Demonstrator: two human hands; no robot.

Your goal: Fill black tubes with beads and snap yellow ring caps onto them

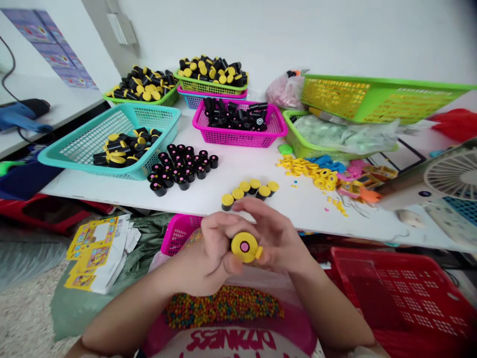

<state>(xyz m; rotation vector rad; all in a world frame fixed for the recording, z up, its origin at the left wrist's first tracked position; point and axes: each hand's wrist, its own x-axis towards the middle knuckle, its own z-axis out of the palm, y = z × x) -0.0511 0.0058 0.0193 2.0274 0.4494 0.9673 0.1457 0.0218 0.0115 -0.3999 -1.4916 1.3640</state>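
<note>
A yellow-topped piece with a pink dot in its centre faces the camera between my hands. My left hand is wrapped round it from the left. From the right, the fingers of my right hand touch the small yellow tab at its edge. Several black pieces with yellow caps stand on the table just beyond my hands. Farther left, a group of black pieces with pink dots stands upright. Below my hands lie many small coloured beads.
A turquoise basket and a pink basket hold black pieces on the white table. Loose yellow parts lie at the right, near a fan. A red crate is at the lower right.
</note>
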